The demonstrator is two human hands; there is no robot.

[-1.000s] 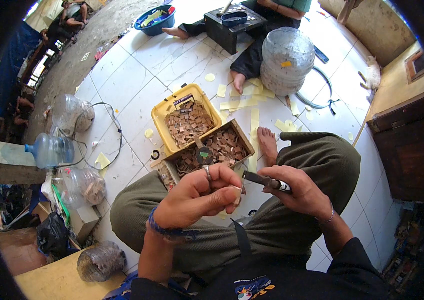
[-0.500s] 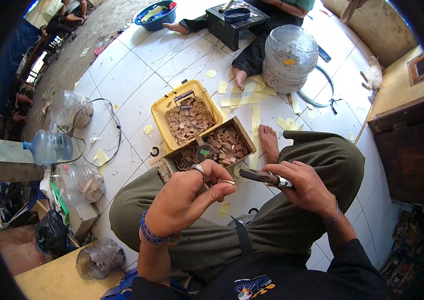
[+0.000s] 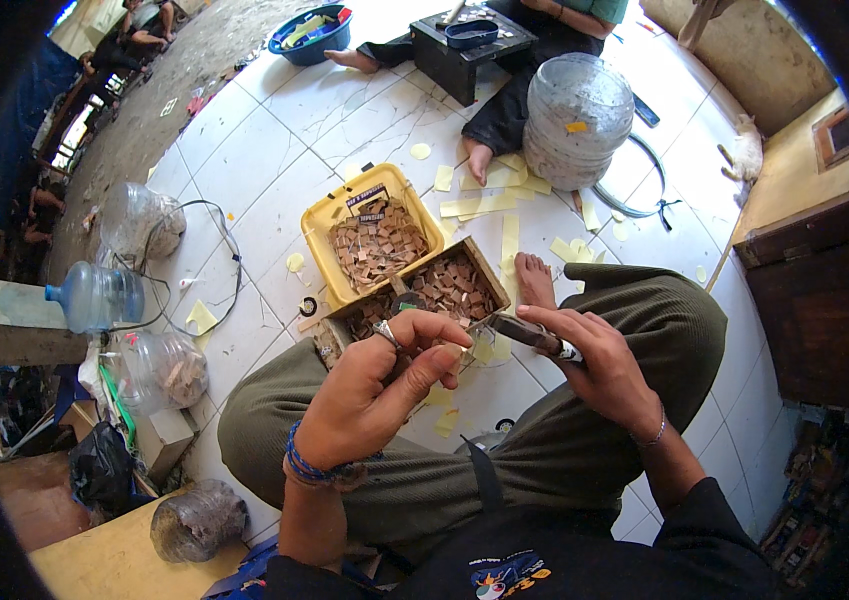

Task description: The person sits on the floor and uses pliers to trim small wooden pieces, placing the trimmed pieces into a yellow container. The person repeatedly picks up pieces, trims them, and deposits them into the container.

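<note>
My left hand is closed in a pinch over the near edge of a wooden box. A small pale piece shows at its thumb and fingertip, mostly hidden. My right hand grips what look like pliers, with a dark metal head and white on the handle. Their head points toward my left fingertips, a short gap away. Many small brown square pieces lie in the box. Beyond it, a yellow basin holds more brown squares and dark printed strips.
Pale yellow strips and scraps litter the white tiles. A big clear plastic container stands before a seated person beside a small black table. Clear jugs and a looped cable lie left. A cat rests far right.
The pliers' head has tilted and shifted slightly up and to the right. My left fingers have curled a little and turned, still pinched. The view has shifted slightly.
</note>
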